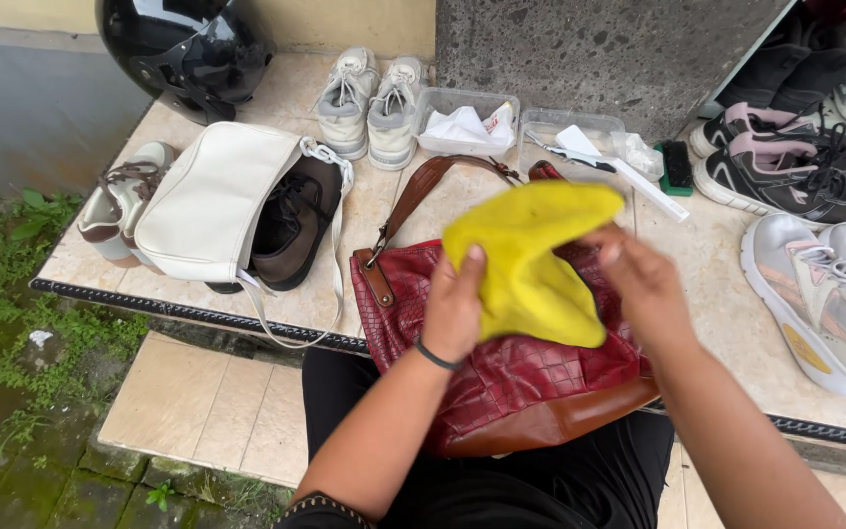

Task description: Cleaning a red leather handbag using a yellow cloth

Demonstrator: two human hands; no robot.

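**Cloth held over the red bag**

Cloth [531,260], yellow and bunched, sits between my two hands above the red bag [511,382]. My left hand [454,309] is closed on its lower left edge, thumb up against the fabric, a dark band round the wrist. My right hand [643,284] pinches the cloth's right side with fingers drawn together; it is blurred, so I cannot tell the finger positions more exactly. The cloth hangs just above the bag; whether it touches the bag I cannot tell.

The bag is quilted red with a brown base and a brown strap [423,196] that arcs up to the left. It rests on my lap against the edge of the tiled ledge [697,294].

On the ledge, left of the bag, a white bag [212,201] lies over a pair of dark brown shoes [291,230], with a beige shoe [119,201] beside it at the far left. Behind these stands a black helmet [188,49]. Pale sneakers [369,103] stand upright near the wall, just beside a clear tray [462,127] holding white tissue. A second clear tray [580,147] holds small tools, and a black brush [676,167] lies beside it. On the right, black sneakers [785,171] sit behind grey sneakers [829,299].
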